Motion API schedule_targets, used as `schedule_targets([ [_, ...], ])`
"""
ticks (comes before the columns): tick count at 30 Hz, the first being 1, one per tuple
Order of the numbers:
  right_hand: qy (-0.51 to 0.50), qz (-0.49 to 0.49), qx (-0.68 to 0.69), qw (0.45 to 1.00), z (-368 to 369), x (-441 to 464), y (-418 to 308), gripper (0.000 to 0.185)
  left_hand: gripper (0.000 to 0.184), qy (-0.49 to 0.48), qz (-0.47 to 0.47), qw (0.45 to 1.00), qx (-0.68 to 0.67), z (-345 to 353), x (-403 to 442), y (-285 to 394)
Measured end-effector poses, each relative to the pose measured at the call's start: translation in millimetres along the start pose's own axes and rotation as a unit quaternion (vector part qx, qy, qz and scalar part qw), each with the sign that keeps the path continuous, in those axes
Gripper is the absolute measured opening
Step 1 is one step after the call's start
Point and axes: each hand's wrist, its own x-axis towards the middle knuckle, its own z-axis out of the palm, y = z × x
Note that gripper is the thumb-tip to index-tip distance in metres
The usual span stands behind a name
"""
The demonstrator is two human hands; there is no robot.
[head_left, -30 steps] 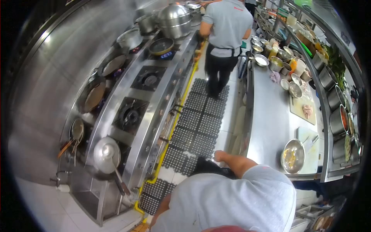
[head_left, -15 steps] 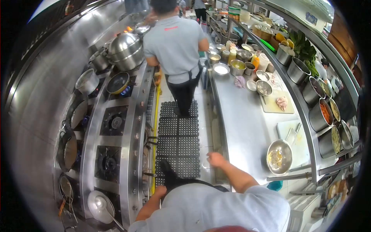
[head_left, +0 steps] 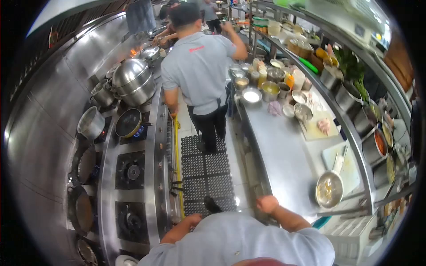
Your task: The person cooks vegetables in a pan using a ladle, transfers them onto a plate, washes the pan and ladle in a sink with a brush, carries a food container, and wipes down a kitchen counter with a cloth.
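Observation:
My left hand [head_left: 193,220] hangs beside my body on the stove side, its fingers loosely curled with nothing visible in them. Closed in a fist, my right hand [head_left: 267,204] is beside the front edge of the steel counter [head_left: 284,155], and I see no object in it. Whether it touches that edge is unclear. Nearest to it on the counter is a metal bowl [head_left: 329,189] with yellowish residue. A white cutting board [head_left: 353,170] lies behind the bowl, with a knife [head_left: 344,153] on it.
A co-worker [head_left: 197,66] stands ahead in the aisle on the black rubber mat [head_left: 206,168]. A frying pan [head_left: 128,123] sits over a blue flame on the left stove, near a large domed steamer pot [head_left: 131,82]. Raw meat [head_left: 324,127] lies on another board.
My view has moved forward along the aisle. My right hand has swung back toward my body. The co-worker ahead has raised the right arm, and the ladle at lower left has mostly left view.

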Motion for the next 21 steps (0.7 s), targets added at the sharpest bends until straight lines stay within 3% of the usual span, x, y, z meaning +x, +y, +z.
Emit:
schedule_targets([
  [3,-0.114,0.088,-0.079,0.986,-8,21,-18,0.033,0.025,0.094,0.020,0.995,-0.009,-24,36,-30],
  [5,-0.054,-0.026,0.035,0.998,130,65,75,0.038,0.029,-0.017,-0.110,0.975,-0.193,-58,20,-21],
  [6,-0.033,-0.087,0.086,0.992,192,87,115,0.044,0.022,-0.037,-0.097,0.948,-0.300,-64,24,-39],
  [7,-0.052,-0.091,0.080,0.991,173,84,102,0.044,0.020,-0.004,0.137,0.968,-0.212,-65,22,-62],
  [8,-0.193,0.084,0.186,0.960,130,92,76,0.045,0.021,0.008,0.141,0.971,-0.191,-67,24,-81],
  [9,-0.314,0.257,0.278,0.871,102,107,60,0.046,0.022,0.022,0.146,0.975,-0.165,-69,26,-96],
  [10,-0.303,0.106,0.127,0.938,107,123,71,0.041,0.022,0.027,0.148,0.974,-0.170,-73,26,-105],
  [11,-0.301,0.106,0.120,0.940,117,142,82,0.041,0.022,-0.050,0.104,0.992,0.051,-75,27,-107],
  [12,-0.215,0.016,0.037,0.976,128,155,94,0.039,0.022,-0.125,0.055,0.953,0.269,-71,27,-111],
  [13,-0.124,-0.073,-0.047,0.988,128,164,103,0.037,0.023,-0.124,0.022,0.968,0.219,-57,24,-118],
  [14,-0.160,-0.007,-0.069,0.985,-5,157,4,0.037,0.024,-0.119,-0.010,0.979,0.168,-51,15,-116],
  [17,-0.089,-0.152,-0.115,0.978,74,230,78,0.032,0.025,0.015,-0.061,0.998,-0.030,-48,4,-122],
  [18,-0.097,-0.020,0.059,0.993,107,257,99,0.034,0.025,0.034,-0.064,0.996,-0.054,-53,-1,-118],
  [21,-0.137,-0.096,0.004,0.986,28,294,37,0.037,0.027,0.068,-0.078,0.989,-0.101,-66,0,-115],
])
